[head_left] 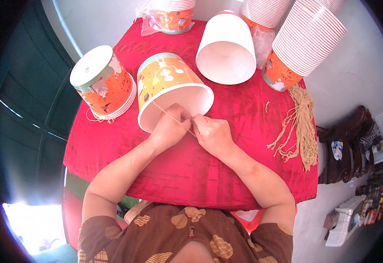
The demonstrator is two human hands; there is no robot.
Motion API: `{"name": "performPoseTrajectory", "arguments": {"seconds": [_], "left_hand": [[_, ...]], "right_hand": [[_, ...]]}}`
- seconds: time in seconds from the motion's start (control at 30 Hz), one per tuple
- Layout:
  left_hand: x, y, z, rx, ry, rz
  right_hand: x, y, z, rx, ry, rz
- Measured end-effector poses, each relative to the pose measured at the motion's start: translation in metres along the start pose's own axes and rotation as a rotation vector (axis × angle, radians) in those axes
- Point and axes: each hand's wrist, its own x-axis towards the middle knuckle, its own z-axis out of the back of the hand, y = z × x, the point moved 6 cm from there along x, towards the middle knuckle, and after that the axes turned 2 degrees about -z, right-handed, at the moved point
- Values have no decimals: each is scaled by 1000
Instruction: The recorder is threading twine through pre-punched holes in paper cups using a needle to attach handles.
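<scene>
A yellow-orange paper bucket (167, 74) with cartoon figures lies tipped on its side, its white mouth facing me. From a spot near its rim a tan cord (170, 115) runs down across my left hand to my fingers. My left hand (172, 126) is closed at the mouth of the bucket, pinching the cord. Right beside it, my right hand (211, 133) is closed on the cord too, thumb and fingers pressed together. Fingertips of both hands nearly meet; what lies between them is partly hidden.
A red cloth-covered table (178, 175) bears everything. At left stands an upturned orange bucket stack (108, 87); behind lies a white-mouthed bucket (226, 55). A tall bucket stack (303, 44) rises at right, above a bundle of tan cords (304, 127). Another stack (174, 19) stands at the back.
</scene>
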Motion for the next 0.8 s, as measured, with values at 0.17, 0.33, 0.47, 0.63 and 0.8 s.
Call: {"name": "performPoseTrajectory", "arguments": {"seconds": [0.17, 0.33, 0.47, 0.63, 0.8], "left_hand": [[-2, -4, 0, 4, 6, -12], [-1, -1, -1, 2, -16, -9], [0, -6, 3, 121, -113, -112], [-1, -6, 4, 73, -63, -122], [-4, -7, 2, 36, -9, -123]], "right_hand": [[-1, -14, -4, 146, 48, -138], [1, -19, -7, 207, 108, -188], [3, -25, -8, 275, 136, -225], [5, -26, -7, 306, 159, -277], [3, -29, -9, 293, 211, -355]]}}
